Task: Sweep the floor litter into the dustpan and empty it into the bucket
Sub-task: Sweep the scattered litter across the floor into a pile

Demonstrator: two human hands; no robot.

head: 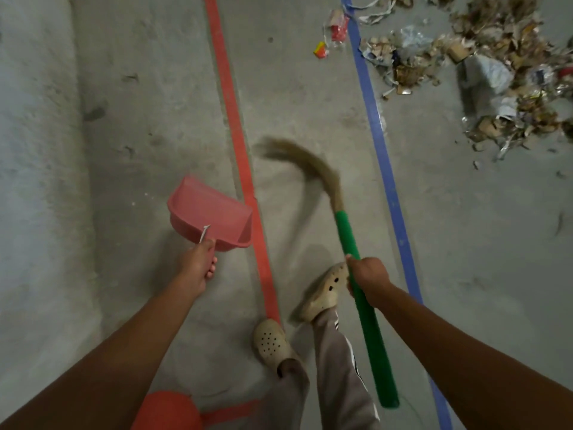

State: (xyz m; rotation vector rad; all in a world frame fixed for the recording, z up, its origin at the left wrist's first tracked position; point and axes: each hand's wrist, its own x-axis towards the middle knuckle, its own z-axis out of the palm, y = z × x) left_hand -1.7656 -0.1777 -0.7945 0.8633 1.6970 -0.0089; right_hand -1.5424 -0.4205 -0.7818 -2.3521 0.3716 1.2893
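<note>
Red tape line (232, 119) and blue tape line (381, 144) cross the concrete floor (139, 119); one litter pile (483, 66) lies beyond the blue line, upper right. Left hand (198, 265) curled round the handle of one pink dustpan (210, 212); right hand (369, 274) curled round one green-handled broom (347, 234), bristles (304, 162) blurred, between the lines

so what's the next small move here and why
Probably step forward and right across the blue tape line toward the litter pile. The dustpan in the left hand looks empty, and the broom in the right hand has its bristles short of that line, with no litter near them.
</note>
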